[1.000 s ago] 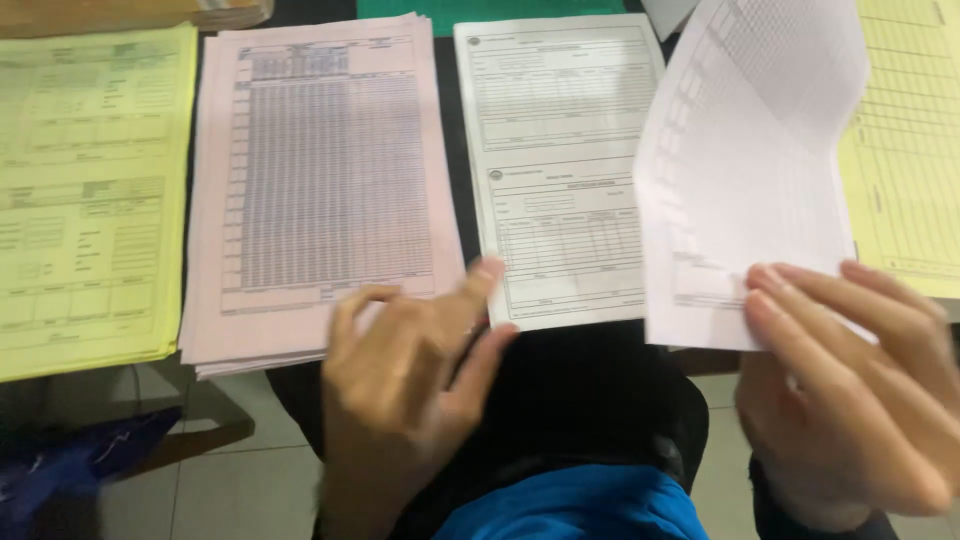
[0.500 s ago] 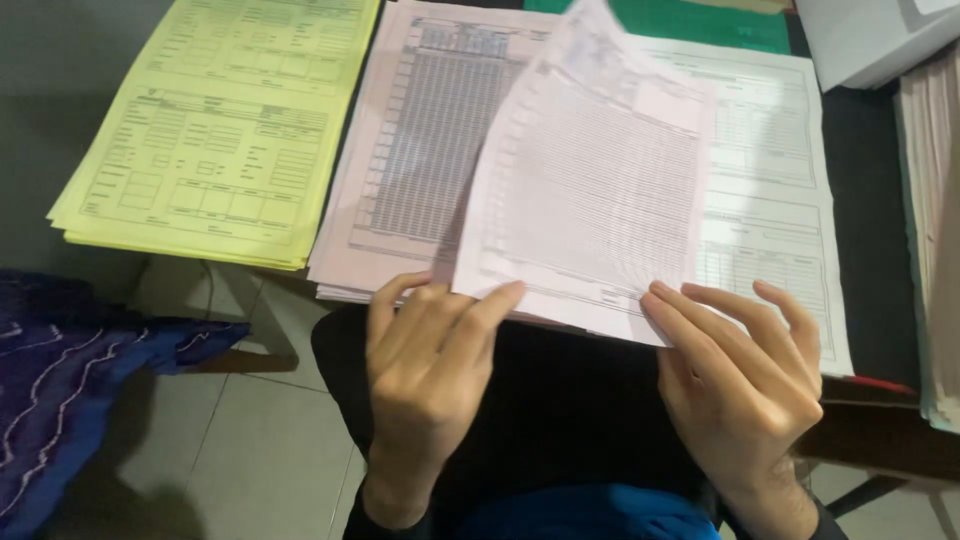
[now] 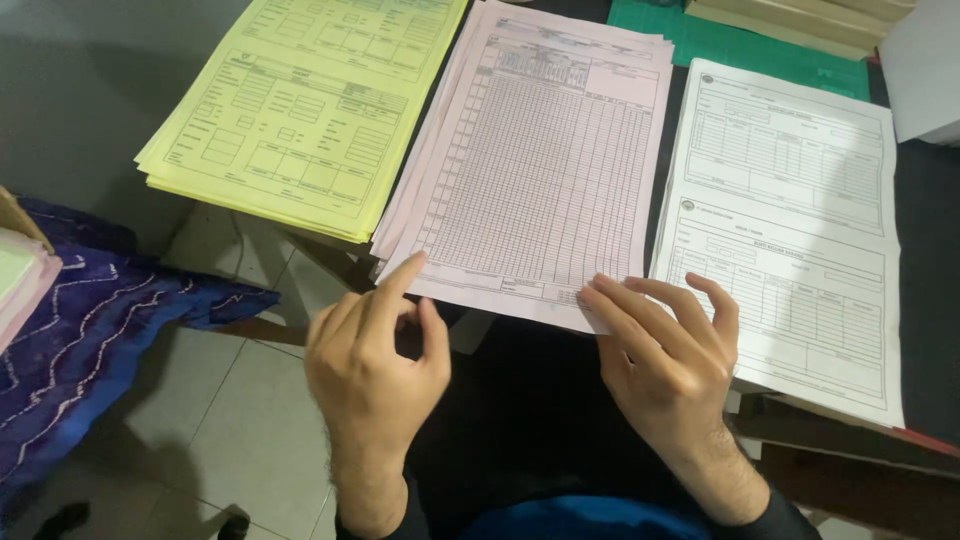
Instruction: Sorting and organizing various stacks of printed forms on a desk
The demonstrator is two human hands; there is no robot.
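Observation:
A stack of pink gridded forms (image 3: 545,165) lies in the middle of the desk, its near edge overhanging. My left hand (image 3: 375,365) has its index finger stretched to the stack's near left corner, the other fingers curled. My right hand (image 3: 665,355) rests its spread fingertips on the stack's near right edge. Neither hand grips a sheet. A yellow stack of forms (image 3: 300,105) lies to the left. A white stack of forms (image 3: 785,235) lies to the right.
A green cutting mat (image 3: 740,45) and more paper piles sit at the back right. A blue patterned cloth (image 3: 90,335) hangs at the lower left over the tiled floor (image 3: 225,430). The dark desk edge (image 3: 850,425) runs under the white stack.
The loose sheet held up in my right hand has come down onto the pink stack. Both hands now rest at its near edge, and the view has shifted left.

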